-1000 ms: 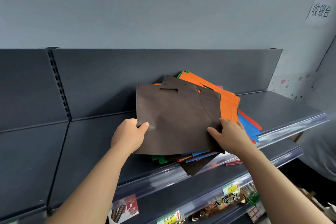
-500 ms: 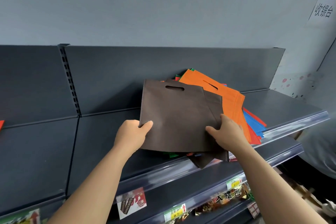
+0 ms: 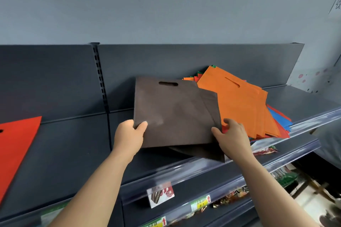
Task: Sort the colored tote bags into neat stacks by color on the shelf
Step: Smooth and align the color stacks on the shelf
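**Item:** brown non-woven tote bag with a die-cut handle slot [image 3: 171,112], flat, handle end toward the back panel. It is raised slightly above the dark grey metal shelf [image 3: 73,153], just left of the mixed pile.

**Hold:** the left hand [image 3: 129,134] pinches the bag's lower left edge, thumb on top. The right hand [image 3: 232,134] sits at the lower right corner with its thumb against the edge and its fingers loosely spread. Whether it actually grips cannot be told. The hands are well apart, one on each side of the bag.

**Beneath:** a second brown bag [image 3: 201,152] lies skewed, one corner reaching out over the clear plastic price rail [image 3: 184,169].

**Adjacent:** an orange tote bag [image 3: 239,105] tops an unsorted pile showing red, blue and green edges. A red tote bag [image 3: 16,145] lies alone at the far left.

**Below:** snack packets [image 3: 265,150] on the lower shelf.

**Hazards (judgement):**
- The overhanging lower bag could slide off the front if the upper one drags across it.
- Held firmly on one side only, the bag may sag and land crooked.
- The right hand's fingers are close to the fanned pile and could knock it.
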Available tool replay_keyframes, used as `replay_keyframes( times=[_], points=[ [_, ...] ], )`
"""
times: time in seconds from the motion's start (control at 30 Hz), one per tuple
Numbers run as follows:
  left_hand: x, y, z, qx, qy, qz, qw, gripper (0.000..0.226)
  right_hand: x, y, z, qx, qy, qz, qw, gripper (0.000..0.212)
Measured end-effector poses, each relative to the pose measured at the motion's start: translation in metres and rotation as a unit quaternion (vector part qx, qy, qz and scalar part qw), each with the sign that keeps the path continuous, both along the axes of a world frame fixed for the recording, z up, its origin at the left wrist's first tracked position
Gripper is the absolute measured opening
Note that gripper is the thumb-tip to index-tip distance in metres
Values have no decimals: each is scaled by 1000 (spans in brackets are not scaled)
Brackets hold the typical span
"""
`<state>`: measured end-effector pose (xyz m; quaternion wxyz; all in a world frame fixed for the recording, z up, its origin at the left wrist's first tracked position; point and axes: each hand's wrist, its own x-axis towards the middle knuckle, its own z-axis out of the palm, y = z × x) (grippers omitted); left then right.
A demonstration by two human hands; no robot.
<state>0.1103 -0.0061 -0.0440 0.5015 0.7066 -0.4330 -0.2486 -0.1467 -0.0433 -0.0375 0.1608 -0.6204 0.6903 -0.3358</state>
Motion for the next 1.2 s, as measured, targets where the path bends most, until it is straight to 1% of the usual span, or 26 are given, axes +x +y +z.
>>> replay_keyframes(
  times=[0.07, 0.17, 0.27, 0.37, 0.4, 0.47, 0.5, 0.57, 0.67, 0.7, 0.8, 0.83, 0.9, 0.97, 1.03, 1.13, 1.2],
  points=[
    [16, 10, -5, -3, 2, 11, 1000, 40, 19, 8, -5, 9, -32, 18, 999, 52],
    [42, 31, -10, -1, -5, 15, 1000, 38, 50, 17, -7, 3, -84, 37, 996, 52],
    [70, 58, -10, 9, -63, 23, 998, 42, 86, 25, -9, -3, -92, 68, 993, 56],
    [104, 82, -17, 45, -116, 44, 991, 49, 125, 34, -15, -2, -85, 117, 990, 53],
    [115, 88, -21, 60, -121, 46, 990, 45, 137, 38, -18, 4, -80, 132, 988, 52],
    [138, 99, -27, 73, -111, 45, 990, 22, 160, 42, -23, 14, -76, 158, 984, 52],
    [147, 104, -29, 74, -107, 49, 990, 17, 171, 43, -25, 20, -78, 169, 982, 53],
    [167, 111, -31, 79, -121, 61, 988, 17, 188, 45, -25, 35, -80, 189, 978, 56],
    [191, 122, -33, 115, -181, 88, 973, 19, 210, 46, -23, 81, -45, 196, 976, 62],
    [197, 125, -33, 129, -199, 93, 967, 20, 217, 47, -22, 102, -34, 196, 975, 59],
    [208, 134, -34, 166, -238, 95, 952, 22, 236, 46, -24, 117, -25, 200, 972, 28],
    [210, 137, -33, 175, -251, 95, 947, 23, 241, 46, -25, 116, -24, 201, 972, 26],
    [215, 142, -31, 187, -267, 101, 940, 28, 250, 47, -26, 118, -21, 214, 969, 37],
    [222, 147, -29, 201, -269, 108, 936, 34, 258, 48, -25, 124, -10, 235, 964, 53],
    [228, 151, -30, 215, -270, 108, 932, 34, 263, 50, -23, 126, -1, 257, 958, 65],
    [230, 153, -29, 214, -272, 111, 932, 31, 266, 51, -20, 127, 5, 273, 954, 69],
    [227, 152, -27, 211, -279, 113, 930, 36, 264, 51, -20, 122, 4, 266, 956, 65]
  ],
)
